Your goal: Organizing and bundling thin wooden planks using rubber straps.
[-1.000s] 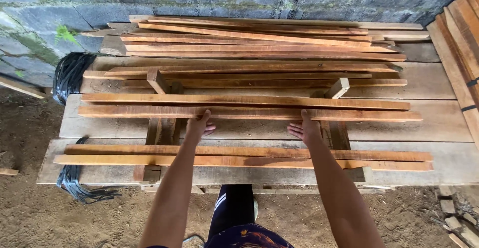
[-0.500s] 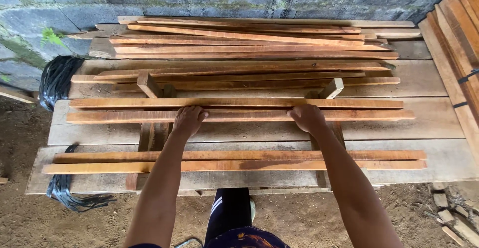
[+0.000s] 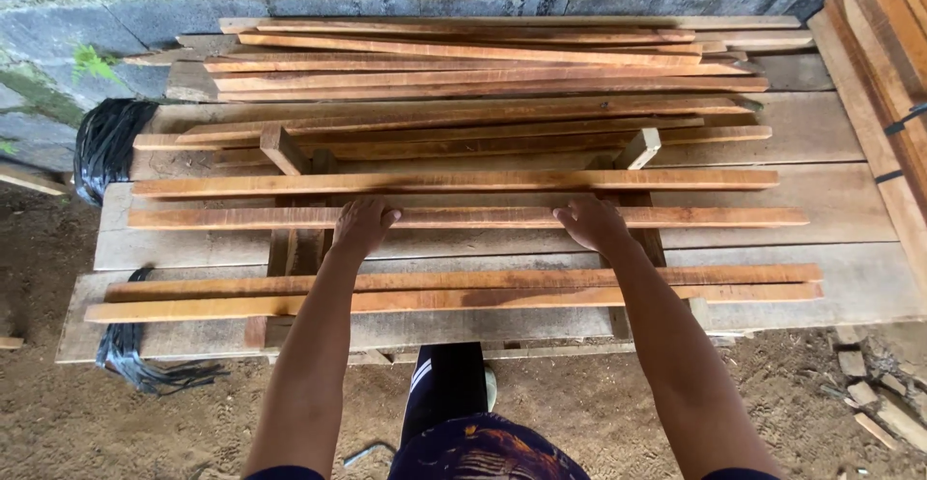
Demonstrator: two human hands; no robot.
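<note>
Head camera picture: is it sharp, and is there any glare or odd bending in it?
Head view: soft, even daylight, no glare; both hands, left hand and right hand, look sharp on the wooden slat; the long boards bow slightly toward the edges, a wide-lens distortion; faint shadows under the slats.

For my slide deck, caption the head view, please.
Both hands, left hand and right hand, grip one wooden slat on a plank bench.

Lighting: soft, even daylight; wood warm and bright, no glare. Shadows: faint, falling beneath the slats (image 3: pixel 463 217) near the fingers (image 3: pixel 372 211). Focus: sharp throughout, no motion blur. Distortion: wide-angle bowing at frame edges, far from the fingers.
</note>
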